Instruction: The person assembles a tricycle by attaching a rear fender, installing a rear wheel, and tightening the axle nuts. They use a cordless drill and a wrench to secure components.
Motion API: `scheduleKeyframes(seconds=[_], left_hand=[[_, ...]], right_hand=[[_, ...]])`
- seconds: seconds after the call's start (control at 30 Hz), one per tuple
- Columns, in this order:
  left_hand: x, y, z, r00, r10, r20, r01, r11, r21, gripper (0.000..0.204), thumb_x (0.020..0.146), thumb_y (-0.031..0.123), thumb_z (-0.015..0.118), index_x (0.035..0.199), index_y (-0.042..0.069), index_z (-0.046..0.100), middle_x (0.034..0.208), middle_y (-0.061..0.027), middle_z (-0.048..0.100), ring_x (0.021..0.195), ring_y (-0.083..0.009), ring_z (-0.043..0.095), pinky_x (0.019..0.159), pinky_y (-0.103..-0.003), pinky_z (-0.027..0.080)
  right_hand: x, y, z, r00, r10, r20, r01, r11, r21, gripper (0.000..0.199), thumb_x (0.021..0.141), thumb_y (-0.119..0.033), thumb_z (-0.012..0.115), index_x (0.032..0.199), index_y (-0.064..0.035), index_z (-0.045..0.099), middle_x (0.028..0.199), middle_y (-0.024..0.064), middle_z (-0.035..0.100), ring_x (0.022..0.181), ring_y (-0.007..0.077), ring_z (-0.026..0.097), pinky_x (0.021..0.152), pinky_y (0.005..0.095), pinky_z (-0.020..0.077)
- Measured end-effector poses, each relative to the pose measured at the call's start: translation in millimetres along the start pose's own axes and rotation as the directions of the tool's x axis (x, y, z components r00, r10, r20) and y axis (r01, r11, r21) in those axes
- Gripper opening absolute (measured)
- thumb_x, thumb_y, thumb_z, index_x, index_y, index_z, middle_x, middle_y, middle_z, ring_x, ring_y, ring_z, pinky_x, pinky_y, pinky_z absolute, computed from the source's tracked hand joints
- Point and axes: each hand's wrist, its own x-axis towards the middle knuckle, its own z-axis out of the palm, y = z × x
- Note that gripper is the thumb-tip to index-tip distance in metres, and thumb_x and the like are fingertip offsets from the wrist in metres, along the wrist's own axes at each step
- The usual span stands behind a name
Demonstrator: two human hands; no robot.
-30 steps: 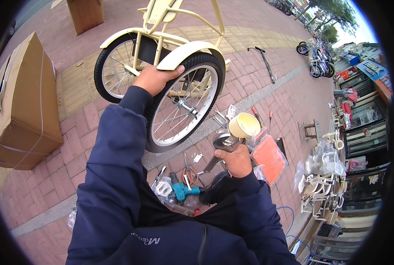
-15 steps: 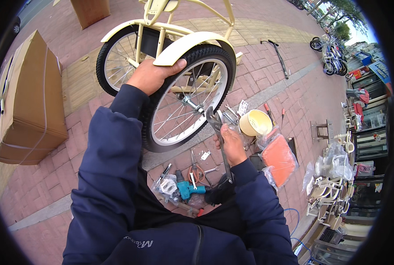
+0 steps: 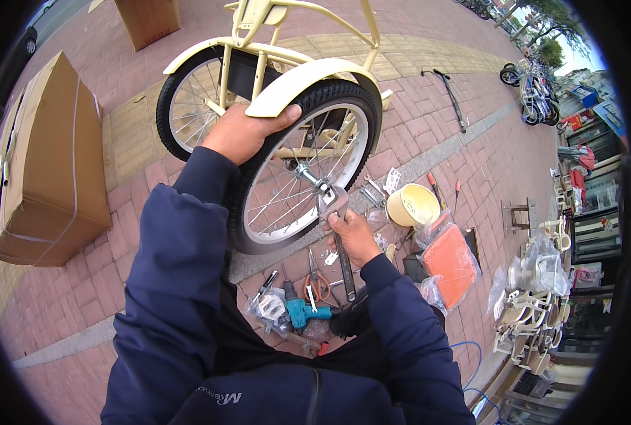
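Observation:
My left hand [image 3: 248,131] grips the top of a black tyre and the cream mudguard [image 3: 308,81] of a spoked wheel [image 3: 294,177] on a cream tricycle. My right hand [image 3: 354,237] holds a metal adjustable wrench [image 3: 336,227], its jaw set against the axle nut [image 3: 308,173] at the wheel's hub. The wrench handle runs down past my wrist. A second wheel [image 3: 188,110] stands behind, to the left.
Tools lie on the brick paving below the wheel: a teal drill [image 3: 302,312], pliers [image 3: 319,283], screwdrivers. A cream roll [image 3: 413,205] and an orange bagged part [image 3: 448,262] sit to the right. A large cardboard box [image 3: 46,163] stands left. Bagged cream parts [image 3: 535,297] are piled far right.
My right hand rose from the tool pile with the wrench and brought its jaw onto the hub. My left hand stayed on the tyre; the view moved closer.

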Motion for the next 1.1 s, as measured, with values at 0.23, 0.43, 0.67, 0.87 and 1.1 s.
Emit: scheduleKeyframes(seconds=[0.23,0.43,0.67,0.87,1.1], left_hand=[[0,0,0,0.999,-0.043,0.016,0.043,0.999,-0.009,0.057,0.089,0.047,0.074,0.108,-0.007,0.068,0.08,-0.0115,0.07,0.062,-0.0173,0.066,0.054,-0.029,0.055],[-3,4,2,0.991,-0.134,0.028,0.136,0.989,-0.059,0.06,0.088,0.051,0.073,0.104,-0.006,0.071,0.079,-0.0107,0.07,0.061,-0.0174,0.067,0.054,-0.03,0.053],[-3,2,2,0.991,-0.134,0.021,0.136,0.985,-0.102,0.061,0.087,0.052,0.073,0.104,-0.007,0.071,0.08,-0.011,0.07,0.062,-0.0171,0.067,0.057,-0.031,0.053],[-4,6,1,0.989,-0.144,0.037,0.146,0.988,-0.054,0.061,0.088,0.051,0.073,0.11,-0.005,0.07,0.084,-0.0113,0.072,0.067,-0.0186,0.068,0.06,-0.031,0.054],[-4,7,0,0.995,-0.1,0.021,0.099,0.994,0.049,0.06,0.089,0.052,0.071,0.115,-0.002,0.069,0.096,-0.0153,0.074,0.086,-0.0243,0.071,0.077,-0.035,0.054]], right_hand=[[17,-3,-17,0.998,-0.017,0.06,0.016,1.0,0.022,0.03,0.1,-0.027,0.062,0.112,-0.0007,0.06,0.098,0.0103,0.068,0.063,0.0109,0.058,0.058,0.026,0.0496],[27,-8,-27,0.996,-0.085,-0.028,0.073,0.95,-0.302,0.03,0.098,-0.027,0.064,0.108,0.0003,0.066,0.086,0.0044,0.068,0.065,0.0094,0.06,0.057,0.0239,0.0471],[34,-2,-30,0.994,-0.088,0.067,0.097,0.985,-0.144,0.029,0.096,-0.026,0.066,0.104,0.0016,0.065,0.077,0.0013,0.062,0.062,0.0093,0.057,0.055,0.0258,0.0467],[36,-4,-26,0.983,-0.171,0.066,0.182,0.954,-0.238,0.023,0.098,-0.022,0.063,0.104,0.0,0.064,0.083,0.0024,0.063,0.061,0.0105,0.056,0.058,0.0264,0.0473],[38,-6,-26,0.979,-0.11,0.173,0.124,0.99,-0.069,0.028,0.096,-0.027,0.066,0.108,-0.0012,0.062,0.082,0.0019,0.061,0.064,0.0106,0.058,0.058,0.026,0.0478]])
